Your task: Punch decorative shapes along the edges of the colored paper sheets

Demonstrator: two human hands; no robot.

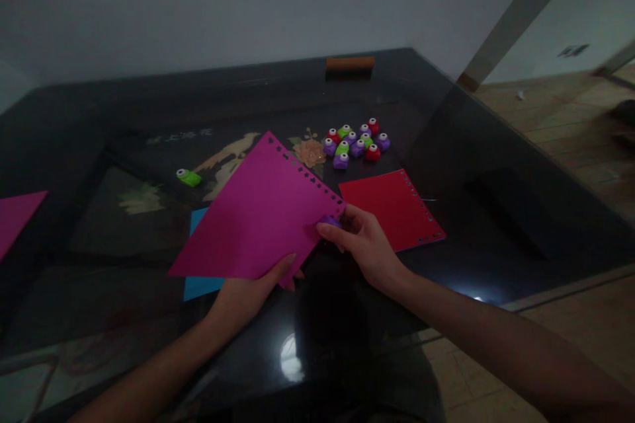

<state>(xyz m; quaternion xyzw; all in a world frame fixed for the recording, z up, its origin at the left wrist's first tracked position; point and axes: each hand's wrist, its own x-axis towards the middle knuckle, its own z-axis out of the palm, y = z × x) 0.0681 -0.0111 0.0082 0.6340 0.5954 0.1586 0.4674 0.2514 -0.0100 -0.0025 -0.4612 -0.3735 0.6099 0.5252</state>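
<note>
My left hand [265,281] grips the lower edge of a magenta paper sheet [258,211], thumb on top and fingers underneath. Small punched shapes run in a row along the sheet's upper right edge. At its right corner my right hand [364,234] is closed around a purple craft punch [329,221], which sits against the sheet's edge; the fingers hide much of it. Under the magenta sheet a blue paper [201,287] shows in part. To the right lies a red paper [384,205] with punched holes along its right edge and bottom corner.
Several red, green and purple craft punches [358,147] cluster behind the red paper. A lone green punch [189,178] lies to the left. Another pink sheet [20,215] is at the far left, and a brown cylinder [350,64] rests near the back edge of the glossy dark table [258,92].
</note>
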